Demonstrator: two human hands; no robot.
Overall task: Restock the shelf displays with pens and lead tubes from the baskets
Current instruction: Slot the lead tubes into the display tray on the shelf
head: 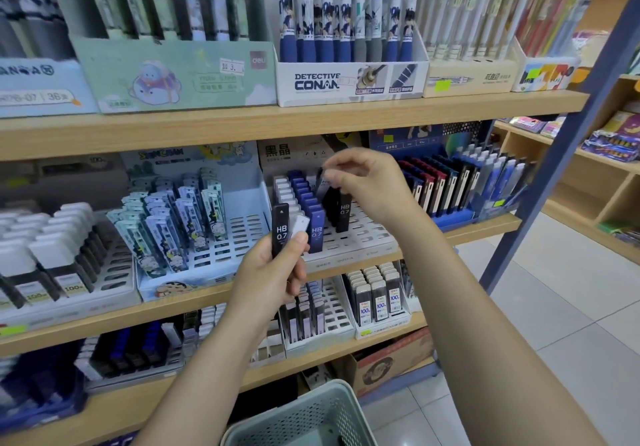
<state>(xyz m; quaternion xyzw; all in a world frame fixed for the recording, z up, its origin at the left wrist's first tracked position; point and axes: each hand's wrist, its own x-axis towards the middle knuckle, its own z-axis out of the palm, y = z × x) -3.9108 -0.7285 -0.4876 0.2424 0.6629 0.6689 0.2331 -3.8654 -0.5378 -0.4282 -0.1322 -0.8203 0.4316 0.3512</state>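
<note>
Black lead tube (279,229), flat and rectangular, printed "HB 0.7" in white, gripped upright in the left hand (273,272) together with a second tube with a pale cap (300,226), thumb pressed across the fronts, just in front of the middle shelf. Another dark tube (343,212), same print, standing in the white slotted display tray (363,234), its top pinched between thumb and fingertips of the right hand (367,182). Rows of blue tubes (310,206) and white-capped tubes (285,191) filling the left slots of that tray; right slots open, rectangular holes showing. Cardboard header with black characters (277,153) behind. To the left, a pale blue tray of cartoon-printed tubes (180,210), leaning back in ranks, and further left grey-capped tubes (52,238). To the right, a blue display of dark and red-edged slim cases (446,186). Light wooden shelf board (242,123) above, carrying boxed pens: a "DETECTIVE CONAN" box (346,80) with blue-gripped pens and a mint-green box (180,75) with a duck figure. Lower shelf with more tube trays (377,300). Grey-green perforated plastic basket (304,418) at the bottom edge, below the forearms. Brown cardboard box (388,362) under the shelves; pale tiled floor (554,307) and a slanted blue-grey metal post (561,141) on the right.
</note>
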